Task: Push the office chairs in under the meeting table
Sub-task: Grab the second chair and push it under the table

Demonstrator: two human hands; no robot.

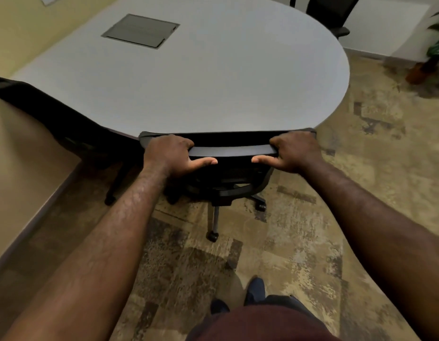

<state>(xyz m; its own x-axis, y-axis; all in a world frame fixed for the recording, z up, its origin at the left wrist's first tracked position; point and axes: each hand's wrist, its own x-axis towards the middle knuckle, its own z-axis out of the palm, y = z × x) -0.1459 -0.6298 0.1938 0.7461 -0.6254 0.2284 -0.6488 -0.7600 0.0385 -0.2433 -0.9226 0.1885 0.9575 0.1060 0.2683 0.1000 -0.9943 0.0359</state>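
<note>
The patterned brown carpet (311, 217) carries everything here. On it stands the grey oval meeting table (213, 82), and office chairs rest on their castors: one (228, 173) tucked at the near edge, another (66, 121) at the left, a third (329, 13) beyond. A potted plant (432, 57) sits far right.

You see a pale grey tabletop (213, 82) with a darker grey inset panel (140, 30), black office chairs (228, 153), and a floor (336, 205) mottled tan, beige and dark brown in blocks.
</note>
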